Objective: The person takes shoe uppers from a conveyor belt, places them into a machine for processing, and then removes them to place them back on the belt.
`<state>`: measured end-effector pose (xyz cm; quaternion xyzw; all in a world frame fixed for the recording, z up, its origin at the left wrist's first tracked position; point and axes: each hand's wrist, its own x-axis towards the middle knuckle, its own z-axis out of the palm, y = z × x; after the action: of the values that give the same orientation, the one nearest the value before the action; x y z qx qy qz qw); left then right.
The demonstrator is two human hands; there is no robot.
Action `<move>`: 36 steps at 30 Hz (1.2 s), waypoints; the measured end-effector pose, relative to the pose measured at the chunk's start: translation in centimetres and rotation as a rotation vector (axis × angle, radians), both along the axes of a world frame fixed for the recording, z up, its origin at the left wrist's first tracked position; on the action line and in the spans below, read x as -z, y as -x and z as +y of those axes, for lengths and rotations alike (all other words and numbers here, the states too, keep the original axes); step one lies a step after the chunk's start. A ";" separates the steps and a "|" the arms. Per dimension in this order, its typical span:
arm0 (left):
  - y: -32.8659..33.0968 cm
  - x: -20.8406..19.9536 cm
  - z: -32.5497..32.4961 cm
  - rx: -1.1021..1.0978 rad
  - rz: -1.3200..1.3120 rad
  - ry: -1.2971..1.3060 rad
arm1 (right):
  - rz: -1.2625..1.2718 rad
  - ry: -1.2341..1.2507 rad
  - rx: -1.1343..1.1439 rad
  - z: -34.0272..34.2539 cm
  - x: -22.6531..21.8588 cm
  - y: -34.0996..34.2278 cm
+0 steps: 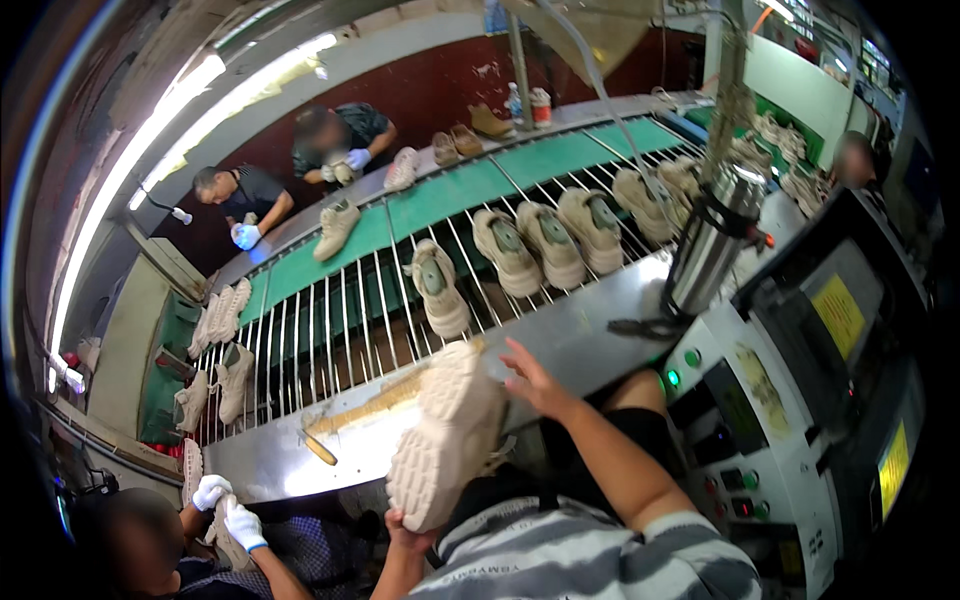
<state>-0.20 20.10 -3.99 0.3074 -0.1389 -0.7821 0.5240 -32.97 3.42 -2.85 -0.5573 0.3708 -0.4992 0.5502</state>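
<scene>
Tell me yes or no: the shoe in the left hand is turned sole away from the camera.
No, the shoe in the left hand shows its ridged sole to the camera.

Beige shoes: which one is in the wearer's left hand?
The big shoe at lower centre: the left hand grips its lower end, treaded sole facing the camera. The shoes on the rack have no hand on them.

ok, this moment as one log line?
left hand: holding beige shoe, sole toward camera | right hand: open beside shoe, contact unclear | ahead: metal rack carrying shoes
</scene>
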 end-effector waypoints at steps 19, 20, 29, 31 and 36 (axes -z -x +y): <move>18.6 1.7 -30.1 0.676 -1.085 0.233 | -0.364 -0.719 0.476 12.4 5.1 5.8; 19.8 1.7 -29.9 0.635 -1.199 0.299 | -0.295 -0.747 0.404 12.7 5.3 5.5; 25.8 0.2 -23.5 0.124 -1.778 0.755 | 0.608 -0.203 0.197 17.6 -8.2 20.6; 26.9 -0.2 -22.7 0.100 -1.828 0.755 | 0.629 0.014 1.043 17.7 -10.8 26.7; 26.9 -0.4 -23.0 0.083 -1.752 0.761 | 1.222 -0.608 1.990 16.1 -16.3 47.6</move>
<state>-27.08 -2.92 -3.63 0.5874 -0.7375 -0.1944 0.2706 -80.54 19.53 13.47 -0.0195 0.9393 -0.2508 -0.2331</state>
